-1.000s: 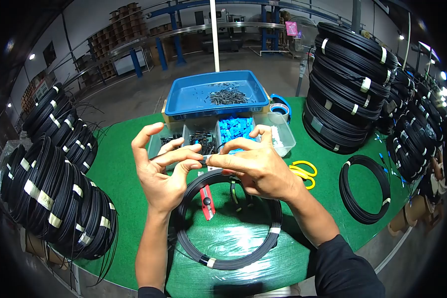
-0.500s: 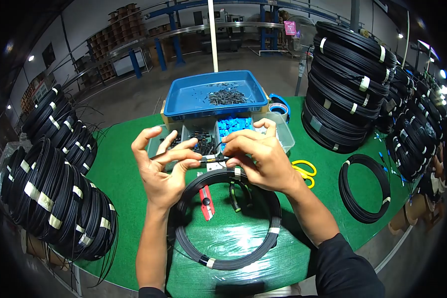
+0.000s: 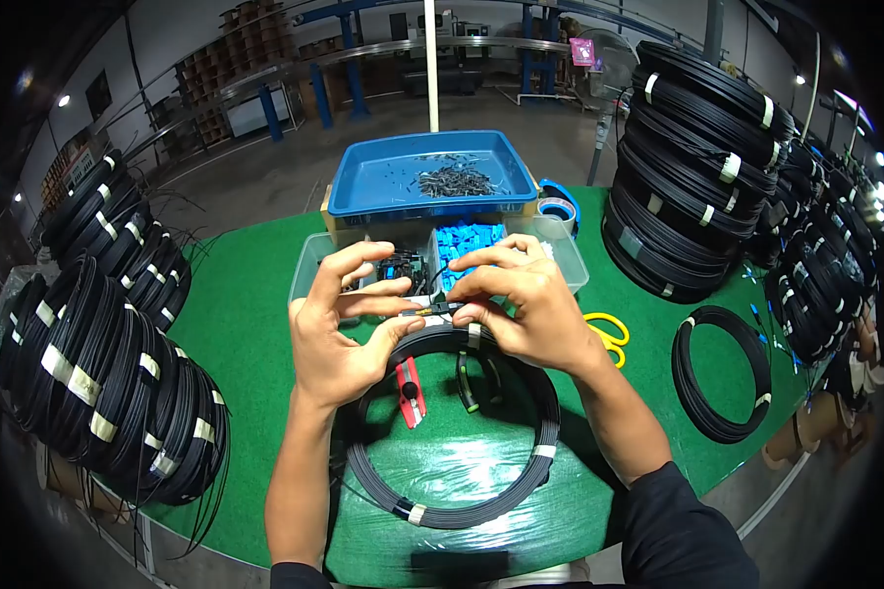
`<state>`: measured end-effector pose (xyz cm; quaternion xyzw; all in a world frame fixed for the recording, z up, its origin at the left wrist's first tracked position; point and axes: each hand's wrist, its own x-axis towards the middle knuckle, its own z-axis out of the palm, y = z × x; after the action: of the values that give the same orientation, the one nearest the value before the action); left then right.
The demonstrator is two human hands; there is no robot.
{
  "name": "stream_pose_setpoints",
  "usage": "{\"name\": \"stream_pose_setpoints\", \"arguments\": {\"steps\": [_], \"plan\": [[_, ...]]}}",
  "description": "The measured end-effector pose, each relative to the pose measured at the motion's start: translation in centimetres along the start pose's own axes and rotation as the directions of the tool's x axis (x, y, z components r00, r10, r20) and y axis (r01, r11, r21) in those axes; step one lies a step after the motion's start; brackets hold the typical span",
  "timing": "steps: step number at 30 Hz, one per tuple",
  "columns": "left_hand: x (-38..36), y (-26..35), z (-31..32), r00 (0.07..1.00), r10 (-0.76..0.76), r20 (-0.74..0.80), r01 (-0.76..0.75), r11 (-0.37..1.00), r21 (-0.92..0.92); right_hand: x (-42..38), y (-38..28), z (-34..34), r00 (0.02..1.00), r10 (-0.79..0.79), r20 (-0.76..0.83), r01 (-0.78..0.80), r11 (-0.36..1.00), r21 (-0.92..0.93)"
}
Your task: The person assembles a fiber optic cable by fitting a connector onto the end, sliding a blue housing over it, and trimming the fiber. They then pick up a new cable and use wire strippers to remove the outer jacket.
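Between my two hands is a small black connector piece, above the top of a black cable coil. My left hand pinches its left end between thumb and fingers. On the right end, my right hand closes thumb and fingers around the piece and a thin black cable. Inside the coil's ring lie a red tool and a black-and-green tool. Behind my hands is a clear divided bin with blue parts and black parts.
A blue tray of dark scraps stands at the back. Cable coils pile up at left and right. Yellow scissors and another coil lie right on the green table. A tape roll is beside the tray.
My left fingers have curled closer around the left end of the piece. The whole view has shifted slightly.
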<state>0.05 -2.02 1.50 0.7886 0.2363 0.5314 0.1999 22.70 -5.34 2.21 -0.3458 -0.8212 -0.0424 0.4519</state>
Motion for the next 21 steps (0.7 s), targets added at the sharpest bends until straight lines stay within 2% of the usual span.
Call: {"name": "stream_pose_setpoints", "arguments": {"steps": [1,5,8,12,15,21], "plan": [[0.1,0.2,-0.3,1.000,0.020,0.013,-0.020,1.000,0.011,0.1,0.1,-0.1,1.000,0.009,0.002,-0.009,0.999,0.044],[0.0,1.3,-0.4,0.994,-0.107,-0.002,0.107,0.989,-0.104,0.1,-0.1,0.0,0.999,0.038,-0.010,-0.037,0.996,0.079],[0.3,0.8,-0.4,0.999,-0.028,-0.021,0.027,0.998,-0.058,0.2,-0.2,0.2,0.999,0.043,-0.024,-0.041,0.998,0.056],[0.2,0.5,-0.6,0.999,-0.038,0.026,0.040,0.995,-0.086,0.2,-0.1,0.1,0.996,0.087,0.016,-0.088,0.989,0.117],[0.0,0.4,-0.4,0.999,-0.023,0.023,0.024,0.998,-0.058,0.2,-0.3,-0.1,0.998,0.063,-0.016,-0.062,0.998,0.030],[0.1,0.6,-0.2,0.994,-0.106,0.015,0.107,0.990,-0.097,0.1,-0.1,-0.7,0.999,0.049,0.007,-0.050,0.998,0.049]]}}
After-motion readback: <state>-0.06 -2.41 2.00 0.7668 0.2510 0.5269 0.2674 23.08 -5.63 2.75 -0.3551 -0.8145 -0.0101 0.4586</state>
